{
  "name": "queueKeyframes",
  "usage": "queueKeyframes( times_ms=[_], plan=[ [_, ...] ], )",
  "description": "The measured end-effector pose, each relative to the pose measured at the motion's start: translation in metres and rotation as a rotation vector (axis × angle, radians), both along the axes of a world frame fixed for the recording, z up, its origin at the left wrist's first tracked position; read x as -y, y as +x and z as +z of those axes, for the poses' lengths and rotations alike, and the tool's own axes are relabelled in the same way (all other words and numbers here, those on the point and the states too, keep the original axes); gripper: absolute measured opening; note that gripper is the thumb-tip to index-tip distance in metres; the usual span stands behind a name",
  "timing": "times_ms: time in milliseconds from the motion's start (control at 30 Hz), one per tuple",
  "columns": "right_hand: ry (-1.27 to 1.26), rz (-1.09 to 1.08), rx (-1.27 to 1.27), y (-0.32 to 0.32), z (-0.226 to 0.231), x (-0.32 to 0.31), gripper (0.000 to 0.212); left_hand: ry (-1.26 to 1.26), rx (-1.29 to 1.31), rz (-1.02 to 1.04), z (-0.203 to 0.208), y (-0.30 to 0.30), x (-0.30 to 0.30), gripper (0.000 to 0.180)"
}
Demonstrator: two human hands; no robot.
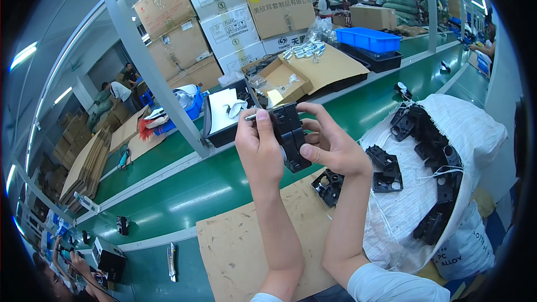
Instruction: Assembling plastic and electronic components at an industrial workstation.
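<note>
Raised above the cardboard sheet [235, 246], a black moulded plastic housing [292, 137] sits between my two hands. My left hand [260, 148] is closed on its left side, thumb up. A thin shiny metal piece [250, 117] shows at that thumb and forefinger; its kind is not clear. My right hand [335, 148] grips the housing's right side, thumb on its near face and fingers curled behind. Another black housing [328, 187] lies beyond my right forearm, partly on the cardboard. More black housings [387, 170] rest on a white woven sack [386, 235] to the right.
A green conveyor belt [224, 190] crosses in front, with small black parts on it. Beyond it stand a black tray [222, 128], an open carton [285, 85], a blue bin [368, 39] and stacked boxes [229, 28]. A utility knife [172, 262] lies left; a co-worker's hands [75, 263] show lower left.
</note>
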State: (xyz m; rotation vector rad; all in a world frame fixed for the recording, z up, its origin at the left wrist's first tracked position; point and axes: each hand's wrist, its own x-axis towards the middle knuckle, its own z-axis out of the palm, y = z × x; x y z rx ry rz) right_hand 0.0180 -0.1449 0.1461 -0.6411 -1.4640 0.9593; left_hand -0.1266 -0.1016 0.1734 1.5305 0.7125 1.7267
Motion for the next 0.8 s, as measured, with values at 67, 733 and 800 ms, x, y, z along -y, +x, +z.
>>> queueKeyframes(
  times_ms=[67,733,800],
  plan=[
    [-0.007,-0.058,-0.017,0.001,0.001,0.001,0.078,-0.022,0.017,-0.076,0.004,0.002,0.004,0.026],
    [0.339,-0.704,-0.302,-0.007,-0.008,-0.036,0.060,0.287,-0.383,-0.215,-0.008,-0.004,-0.012,0.053],
    [0.220,-0.627,-0.450,-0.002,-0.008,-0.032,0.057,0.267,-0.537,-0.271,-0.005,-0.005,-0.008,0.048]
  ],
)
